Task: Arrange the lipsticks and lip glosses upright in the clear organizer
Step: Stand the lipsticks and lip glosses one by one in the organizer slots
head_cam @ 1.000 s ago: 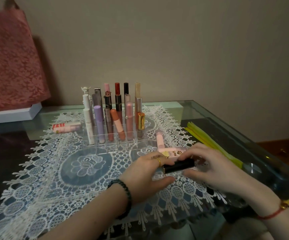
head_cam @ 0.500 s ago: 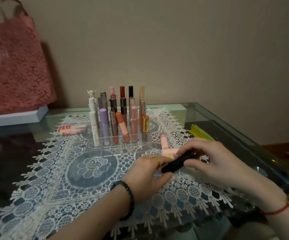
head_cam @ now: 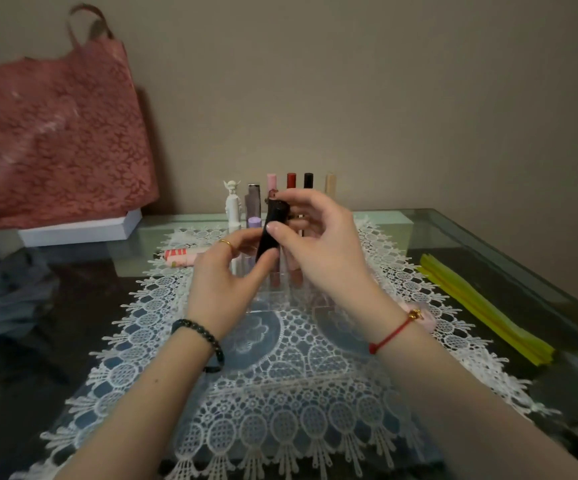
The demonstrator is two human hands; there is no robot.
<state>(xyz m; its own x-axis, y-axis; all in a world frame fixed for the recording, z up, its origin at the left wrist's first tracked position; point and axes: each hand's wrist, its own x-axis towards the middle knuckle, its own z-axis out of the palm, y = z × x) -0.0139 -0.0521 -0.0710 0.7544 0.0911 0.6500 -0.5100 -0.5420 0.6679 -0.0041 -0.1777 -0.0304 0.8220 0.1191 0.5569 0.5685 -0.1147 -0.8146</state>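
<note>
Glass table [head_cam: 454,230] under a white lace runner [head_cam: 280,393]
The runner covers the middle. A white box [head_cam: 79,230] sits at 10 o'clock, crumpled grey cloth [head_cam: 3,296] at 9 o'clock, and a bundle of yellow strips [head_cam: 481,306] at 3 o'clock.

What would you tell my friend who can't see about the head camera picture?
A black lipstick tube is held nearly upright by a clear organizer, the left hand pinching its lower end and the right hand gripping higher up. Other lipsticks and glosses stand in the organizer on a white lace mat; a striped tube lies to its left.
</note>
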